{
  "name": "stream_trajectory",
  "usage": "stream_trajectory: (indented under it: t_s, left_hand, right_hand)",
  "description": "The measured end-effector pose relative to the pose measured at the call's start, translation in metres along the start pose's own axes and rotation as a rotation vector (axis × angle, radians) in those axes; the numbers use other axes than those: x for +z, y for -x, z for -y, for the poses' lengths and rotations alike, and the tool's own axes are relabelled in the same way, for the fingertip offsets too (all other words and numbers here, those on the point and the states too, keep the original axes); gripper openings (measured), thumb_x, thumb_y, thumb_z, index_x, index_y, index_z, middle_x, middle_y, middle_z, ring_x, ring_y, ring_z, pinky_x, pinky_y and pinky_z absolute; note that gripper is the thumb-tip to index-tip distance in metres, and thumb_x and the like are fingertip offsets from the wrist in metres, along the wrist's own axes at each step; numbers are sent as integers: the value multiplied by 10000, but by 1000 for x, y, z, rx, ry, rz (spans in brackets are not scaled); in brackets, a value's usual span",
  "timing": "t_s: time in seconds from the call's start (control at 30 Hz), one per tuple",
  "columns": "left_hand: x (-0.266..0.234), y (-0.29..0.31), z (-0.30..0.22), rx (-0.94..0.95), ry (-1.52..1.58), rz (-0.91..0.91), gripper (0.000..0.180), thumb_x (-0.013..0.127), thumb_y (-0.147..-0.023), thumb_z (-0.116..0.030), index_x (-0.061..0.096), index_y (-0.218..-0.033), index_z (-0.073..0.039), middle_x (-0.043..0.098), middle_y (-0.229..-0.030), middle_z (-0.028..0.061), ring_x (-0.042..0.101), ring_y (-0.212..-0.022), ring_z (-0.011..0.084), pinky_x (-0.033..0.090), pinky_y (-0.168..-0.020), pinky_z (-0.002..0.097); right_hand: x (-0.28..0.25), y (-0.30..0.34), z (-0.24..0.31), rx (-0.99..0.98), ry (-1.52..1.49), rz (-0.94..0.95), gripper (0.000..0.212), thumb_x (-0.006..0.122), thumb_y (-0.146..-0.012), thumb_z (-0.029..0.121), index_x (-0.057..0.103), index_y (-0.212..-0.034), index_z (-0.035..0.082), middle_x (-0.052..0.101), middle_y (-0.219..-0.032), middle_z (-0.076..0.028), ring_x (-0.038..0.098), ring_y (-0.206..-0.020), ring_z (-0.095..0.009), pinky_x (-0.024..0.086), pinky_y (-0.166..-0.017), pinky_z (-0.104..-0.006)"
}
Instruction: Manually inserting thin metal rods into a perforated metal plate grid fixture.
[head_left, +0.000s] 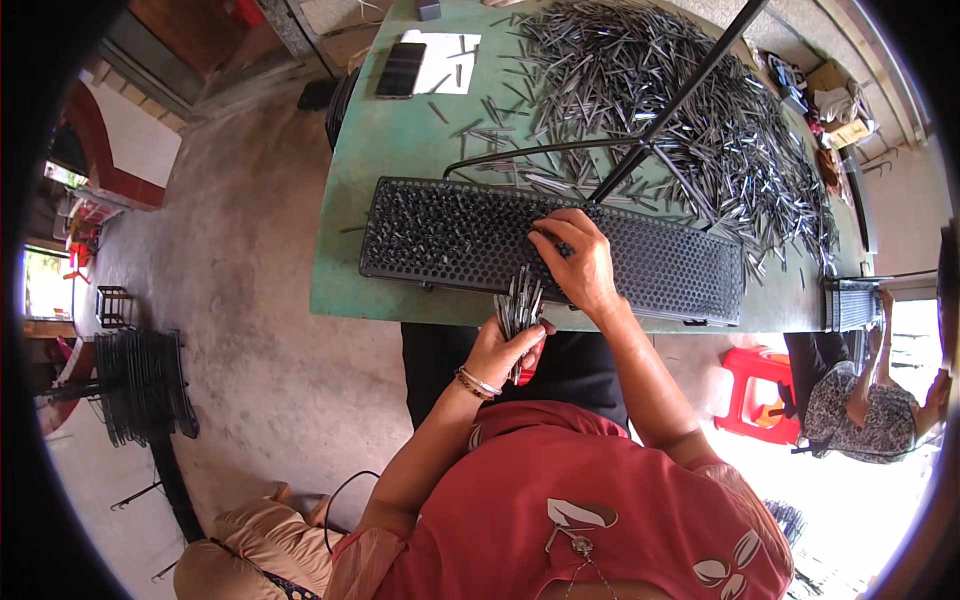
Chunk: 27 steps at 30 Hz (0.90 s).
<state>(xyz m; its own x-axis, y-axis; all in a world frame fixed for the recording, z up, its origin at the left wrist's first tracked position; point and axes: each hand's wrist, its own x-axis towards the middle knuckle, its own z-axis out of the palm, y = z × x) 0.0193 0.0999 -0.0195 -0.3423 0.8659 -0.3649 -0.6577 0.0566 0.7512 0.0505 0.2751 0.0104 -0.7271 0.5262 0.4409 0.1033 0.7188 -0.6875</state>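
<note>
My left hand (pixel 507 352) is closed round a bundle of thin dark metal rods (pixel 519 303), their ends sticking up above the fingers. Over the middle of a long black perforated tray (pixel 670 265), my right hand (pixel 577 258) bends down with thumb and fingers pinched together at the holes. Whatever sits between those fingertips is too small to make out. On the tray's left part many holes are filled with rods (pixel 415 225), while bare holes show to the right of my right hand.
A large heap of loose rods (pixel 680 110) covers the far right of the green table (pixel 350 210). A phone (pixel 400 70) and white paper (pixel 447 63) lie far left. A dark metal frame (pixel 640 155) rises behind the tray. Another person (pixel 870 400) sits at right by a red stool (pixel 752 395).
</note>
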Motion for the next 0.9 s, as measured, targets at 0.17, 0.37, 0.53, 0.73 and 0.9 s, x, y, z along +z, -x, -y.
stream_trajectory:
  t_s: [0.17,0.37,0.53,0.73,0.9]
  left_hand:
    - [1,0,0,8,19,-2,173,607,-876,-140,621,-923,26,536,-641,-14,482,-511,47,389,-461,198]
    - [-16,1,14,53,-134,-60,155,621,-871,-127,597,-936,12,600,-718,27,486,-515,58,408,-464,211]
    - [-9,-4,8,123,-125,-101,159,621,-875,-140,600,-883,17,552,-648,-1,491,-509,55,394,-451,200]
    - [-15,-16,3,107,-219,-84,166,622,-874,-150,612,-861,16,554,-630,-2,489,-491,56,396,-452,204]
    - [-11,-21,5,80,-220,-91,158,628,-868,-145,612,-864,13,558,-635,4,489,-494,57,400,-455,202]
  right_hand:
    - [0,1,-4,-38,35,2,188,719,-752,69,686,-932,25,622,-927,-104,628,-829,-260,513,-708,-330]
    - [-39,28,-4,-10,180,-158,159,698,-768,50,670,-920,12,619,-934,-110,605,-838,-271,480,-739,-335]
    - [-70,88,-38,31,451,-122,252,652,-824,225,645,-1009,53,589,-1029,-93,542,-919,-258,376,-844,-378]
    - [-69,80,-54,-156,640,-121,486,628,-766,511,652,-1033,106,585,-1073,-53,534,-897,-242,371,-844,-395]
    - [-72,70,-66,-228,651,-125,465,618,-771,500,655,-1025,112,593,-1060,-48,535,-877,-243,374,-834,-393]
